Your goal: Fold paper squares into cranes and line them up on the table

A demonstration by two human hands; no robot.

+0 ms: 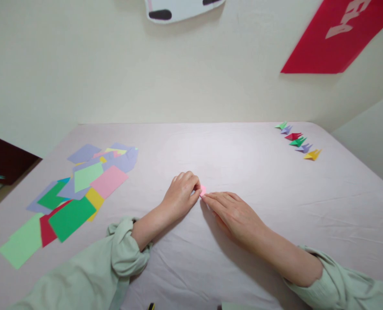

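And there's the small pink paper (203, 190), right between my fingertips: my left hand (182, 190) pinches its left side, thumb against curled forefinger; my right hand (236, 215), fingers straight, touches its lower right edge, whether gripping I can't tell.

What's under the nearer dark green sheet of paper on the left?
A red sheet sticks out from under the dark green sheet along its left and far edges, and a yellow sheet at its right end. Anything else beneath is covered.
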